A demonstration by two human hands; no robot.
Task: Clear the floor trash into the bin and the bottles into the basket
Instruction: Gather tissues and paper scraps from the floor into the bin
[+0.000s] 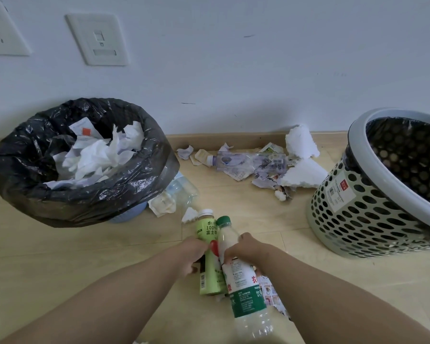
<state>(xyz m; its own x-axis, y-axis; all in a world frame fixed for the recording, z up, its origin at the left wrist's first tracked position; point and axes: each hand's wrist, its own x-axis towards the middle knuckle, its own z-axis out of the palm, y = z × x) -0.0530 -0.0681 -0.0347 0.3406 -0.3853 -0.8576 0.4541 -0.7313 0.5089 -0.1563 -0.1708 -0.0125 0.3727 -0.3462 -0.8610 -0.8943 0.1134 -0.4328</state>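
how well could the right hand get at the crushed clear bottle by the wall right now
Probably not yet: the right hand is gripping the green-capped water bottle. The path looks free, though; the crushed clear bottle lies uncovered among paper scraps.

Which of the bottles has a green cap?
The clear water bottle with the green label, gripped by the right hand. The light-green juice bottle in the left hand has a white cap.

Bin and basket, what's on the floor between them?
Torn paper scraps, white foam chunks and a squashed clear bottle lie by the wall there, seen in the head view.
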